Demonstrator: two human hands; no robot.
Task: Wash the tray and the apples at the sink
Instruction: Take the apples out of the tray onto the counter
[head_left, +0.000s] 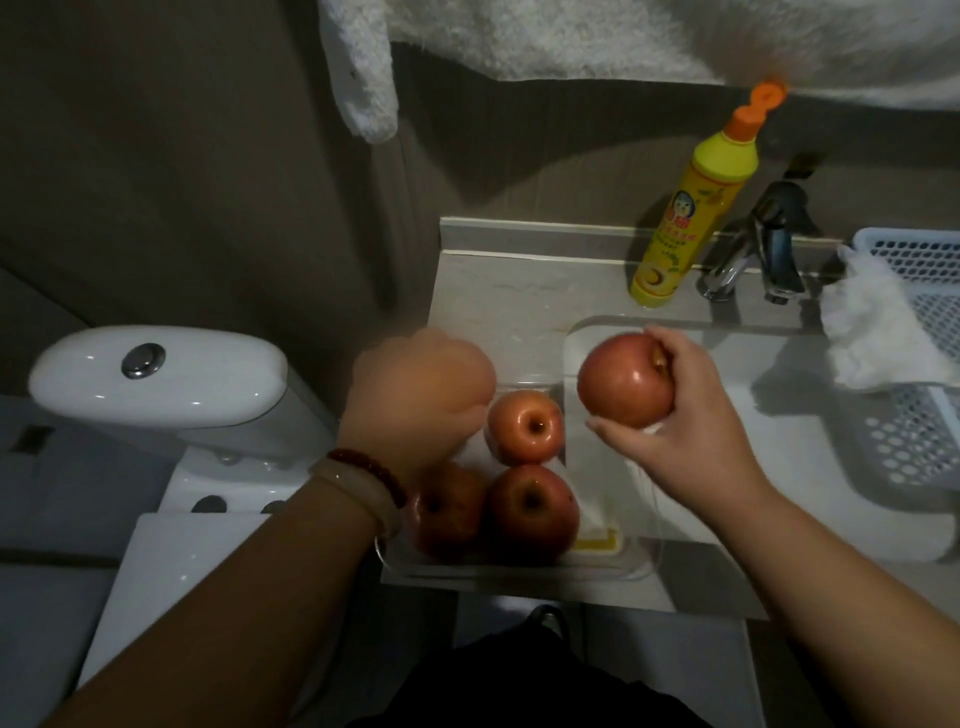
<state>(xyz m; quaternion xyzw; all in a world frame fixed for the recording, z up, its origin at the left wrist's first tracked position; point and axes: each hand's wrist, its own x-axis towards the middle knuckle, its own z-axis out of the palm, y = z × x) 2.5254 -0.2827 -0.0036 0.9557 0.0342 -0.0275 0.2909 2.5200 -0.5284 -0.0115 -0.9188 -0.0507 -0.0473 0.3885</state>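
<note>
My right hand (691, 415) grips a large red apple (623, 379) from the right, lifted over the left edge of the sink (769, 431). Three more red apples sit in a clear plastic tray (644, 566) on the counter: one at the back (524, 426), one front right (532, 512), and one front left (447, 514) partly behind my left wrist. My left hand (421, 384) is blurred. It hovers over the tray's back left corner, knuckles up, beside the back apple. Its fingers are hidden, so its hold is unclear.
A yellow dish soap bottle (680, 223) stands on the ledge left of the chrome faucet (769, 249). A white perforated basket (919, 405) with a white cloth (878, 338) lies across the sink's right side. A toilet tank (156, 374) stands at left. A towel (363, 67) hangs overhead.
</note>
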